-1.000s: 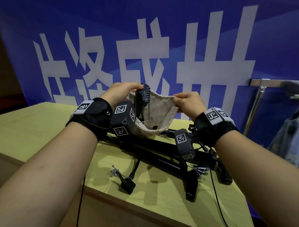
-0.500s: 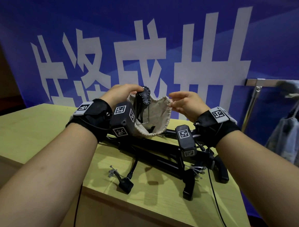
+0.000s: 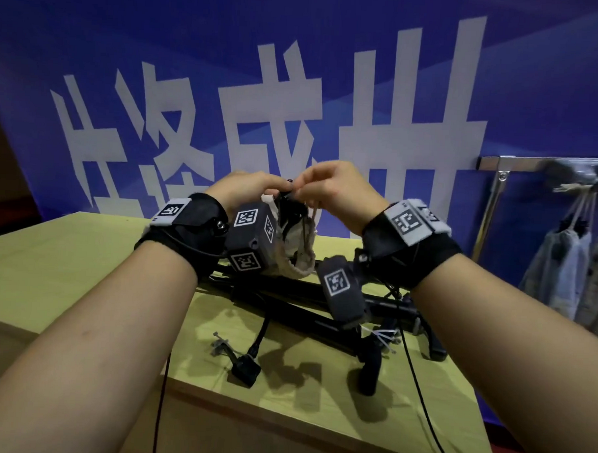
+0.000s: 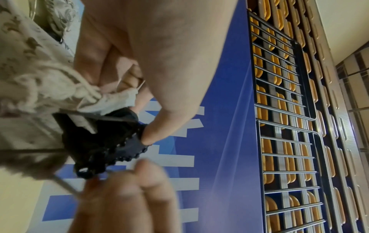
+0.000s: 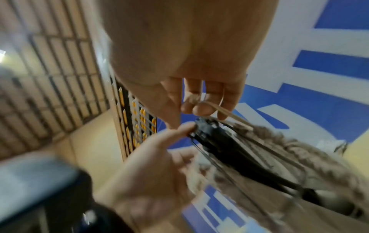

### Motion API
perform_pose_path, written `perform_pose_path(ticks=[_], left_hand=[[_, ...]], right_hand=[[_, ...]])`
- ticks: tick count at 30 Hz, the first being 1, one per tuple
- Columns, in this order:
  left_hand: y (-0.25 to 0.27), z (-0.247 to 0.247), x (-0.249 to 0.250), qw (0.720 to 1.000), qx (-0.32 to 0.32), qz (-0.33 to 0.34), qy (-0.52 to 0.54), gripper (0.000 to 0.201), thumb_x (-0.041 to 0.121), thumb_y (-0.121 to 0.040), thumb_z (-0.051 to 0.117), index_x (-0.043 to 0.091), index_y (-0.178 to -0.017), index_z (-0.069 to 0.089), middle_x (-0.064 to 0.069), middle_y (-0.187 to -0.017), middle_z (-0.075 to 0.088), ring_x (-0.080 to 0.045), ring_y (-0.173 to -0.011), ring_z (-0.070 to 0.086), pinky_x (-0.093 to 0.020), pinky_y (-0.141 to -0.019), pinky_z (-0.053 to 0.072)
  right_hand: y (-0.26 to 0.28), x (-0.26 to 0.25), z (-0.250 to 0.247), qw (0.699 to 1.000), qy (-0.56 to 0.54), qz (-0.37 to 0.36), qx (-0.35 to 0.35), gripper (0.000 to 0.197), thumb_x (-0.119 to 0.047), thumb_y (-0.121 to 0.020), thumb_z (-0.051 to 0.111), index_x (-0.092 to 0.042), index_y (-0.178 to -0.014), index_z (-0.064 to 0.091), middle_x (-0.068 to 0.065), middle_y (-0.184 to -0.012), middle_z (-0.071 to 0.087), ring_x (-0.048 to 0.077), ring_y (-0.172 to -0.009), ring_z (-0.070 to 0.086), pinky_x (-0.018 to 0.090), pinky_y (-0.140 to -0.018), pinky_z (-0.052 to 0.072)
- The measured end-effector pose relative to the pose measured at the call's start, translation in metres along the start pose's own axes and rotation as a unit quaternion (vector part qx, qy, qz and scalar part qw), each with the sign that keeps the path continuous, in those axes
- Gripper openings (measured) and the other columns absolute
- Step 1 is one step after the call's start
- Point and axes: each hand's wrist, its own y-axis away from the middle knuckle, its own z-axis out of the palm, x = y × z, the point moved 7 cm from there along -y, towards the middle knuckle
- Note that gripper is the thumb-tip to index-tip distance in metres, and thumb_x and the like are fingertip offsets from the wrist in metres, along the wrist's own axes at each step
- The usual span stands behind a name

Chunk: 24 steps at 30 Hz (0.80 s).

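Black gadget (image 3: 293, 209) mostly inside cloth pouch (image 3: 299, 257), top poking out. Left hand (image 3: 247, 190) pinches pouch rim plus gadget. Right hand (image 3: 337, 190), at its 3 o'clock, pinches drawstring (image 5: 225, 112). Pouch held above table (image 3: 66, 260). Left to do: cinch mouth.

Event hall, blue banner (image 3: 333, 39), garment rack (image 3: 519, 164)

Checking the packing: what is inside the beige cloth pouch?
A black gadget with a knobbed rim, its top sticking out of the pouch mouth beside the drawstring that the right hand pinches. Its lower part and anything beneath are covered by the cloth.
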Motion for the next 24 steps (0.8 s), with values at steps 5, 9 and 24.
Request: perform_pose_path(ticks=[5, 9, 24], left_hand=[[-0.012, -0.005, -0.01, 0.999, -0.01, -0.028, 0.027, 0.081, 0.057, -0.035, 0.077, 0.025, -0.109, 0.066, 0.012, -0.103, 0.065, -0.017, -0.085, 0.069, -0.037, -0.082, 0.056], [-0.012, -0.006, -0.013, 0.998, -0.009, -0.036, 0.045, 0.073, 0.053, -0.042, 0.078, 0.022, -0.107, 0.066, 0.01, -0.101, 0.066, -0.019, -0.077, 0.069, -0.034, -0.077, 0.054], [-0.027, -0.009, -0.016, 0.994, -0.016, -0.06, 0.085, 0.041, 0.04, -0.068, 0.08, 0.015, -0.097, 0.065, -0.002, -0.088, 0.072, -0.023, -0.077, 0.072, -0.042, -0.091, 0.054]], right_hand=[[0.006, 0.005, 0.014, 0.98, 0.2, -0.013, 0.006, 0.015, -0.007, -0.083, 0.063, -0.012, -0.091, 0.076, -0.017, -0.07, 0.057, -0.003, -0.065, 0.052, 0.003, -0.053, 0.037], [0.007, -0.002, 0.025, 0.951, 0.306, -0.047, 0.006, 0.017, -0.016, -0.087, 0.064, -0.016, -0.099, 0.076, -0.018, -0.076, 0.047, 0.004, -0.081, 0.051, 0.013, -0.071, 0.038], [0.01, -0.003, 0.036, 0.906, 0.411, -0.086, 0.06, 0.053, -0.049, -0.077, 0.071, -0.009, -0.113, 0.065, 0.002, -0.117, 0.048, 0.02, -0.109, 0.045, 0.031, -0.081, 0.043]])
